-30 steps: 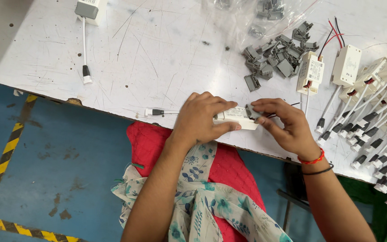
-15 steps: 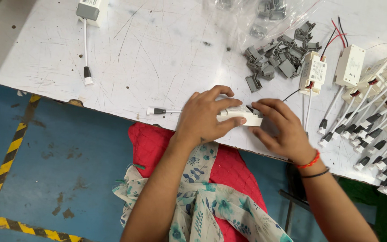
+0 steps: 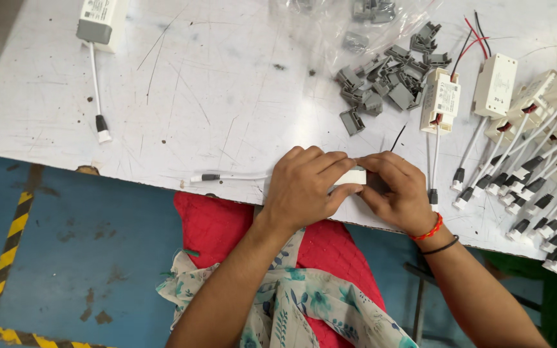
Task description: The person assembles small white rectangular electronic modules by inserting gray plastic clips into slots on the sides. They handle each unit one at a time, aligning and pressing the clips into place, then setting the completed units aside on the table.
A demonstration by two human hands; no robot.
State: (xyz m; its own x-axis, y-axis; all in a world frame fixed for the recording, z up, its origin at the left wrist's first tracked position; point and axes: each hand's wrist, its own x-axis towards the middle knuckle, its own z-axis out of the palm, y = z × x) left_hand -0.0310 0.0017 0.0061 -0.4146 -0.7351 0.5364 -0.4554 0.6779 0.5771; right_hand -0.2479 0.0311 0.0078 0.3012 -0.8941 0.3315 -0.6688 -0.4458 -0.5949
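Note:
Both hands grip one small white driver box (image 3: 354,176) at the near edge of the white table (image 3: 227,90). My left hand (image 3: 304,187) wraps over its left part, fingers curled on top. My right hand (image 3: 394,190) pinches its right end, which is mostly hidden. A white lead with a black plug (image 3: 217,176) runs out leftward from under my left hand. A thin black wire (image 3: 397,137) sticks up just behind the hands.
A heap of grey plastic clips (image 3: 388,84) lies behind the hands, partly in a clear bag (image 3: 362,13). Several finished white boxes with plugged leads (image 3: 536,161) fan out at the right. Another white and grey box (image 3: 101,19) with a lead sits far left. Blue floor with yellow-black tape (image 3: 8,258) below.
My hands have closed in around the white box, the right fingers now pressing on its end. The view has shifted slightly; the box stays at the table's near edge.

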